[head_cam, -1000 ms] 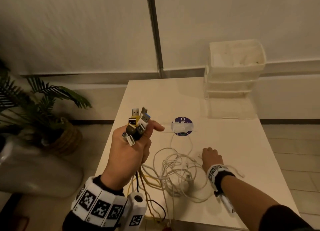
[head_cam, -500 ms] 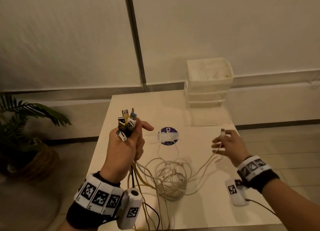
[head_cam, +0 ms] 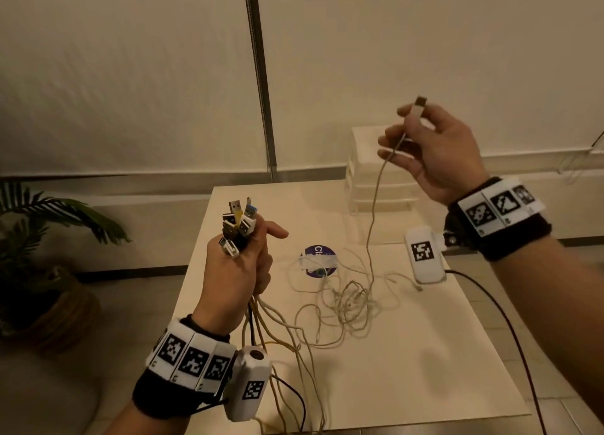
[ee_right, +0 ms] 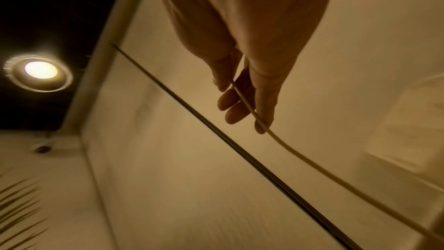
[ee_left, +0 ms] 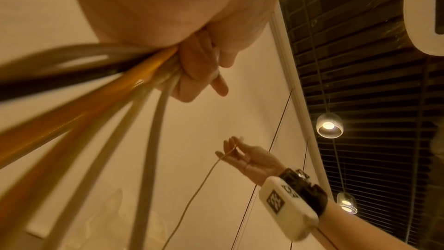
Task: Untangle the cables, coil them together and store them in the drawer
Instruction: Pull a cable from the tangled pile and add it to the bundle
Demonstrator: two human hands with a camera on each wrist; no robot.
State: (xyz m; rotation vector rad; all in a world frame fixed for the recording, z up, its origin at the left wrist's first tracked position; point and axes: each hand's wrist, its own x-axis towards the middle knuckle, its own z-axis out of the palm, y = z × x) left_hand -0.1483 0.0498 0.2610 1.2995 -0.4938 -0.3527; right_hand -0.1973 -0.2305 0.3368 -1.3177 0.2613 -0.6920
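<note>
We see the left hand (head_cam: 238,277) raised above the left part of the table (head_cam: 425,353). Its fingers are curled tight around a bundle of cables (head_cam: 261,323), and only the index finger points out to the right. The plugs (head_cam: 238,227) of the bundle stand up out of the fist, close together. Below the fist the cables hang down, white, yellow and one black, and they go past the near edge of the table. In the left wrist view the same cables (ee_left: 134,90) come out under the closed fingers (ee_left: 192,75) toward the camera.

The right hand (head_cam: 438,155) is held high, in front of the drawer box (head_cam: 362,186). Its thumb and first fingers pinch one white cable (head_cam: 372,225) just under its plug (head_cam: 419,107); the other fingers are loosely spread. In the right wrist view this cable (ee_right: 276,136) runs across the fingers (ee_right: 230,100) and down away from them. From the hand it drops to a loose tangle of white cables (head_cam: 349,300) that lies on the middle of the table, beside a round purple sticker (head_cam: 318,261).

The drawer box stands at the far right corner of the table, by the wall. A potted plant (head_cam: 49,258) stands on the floor at the left.
</note>
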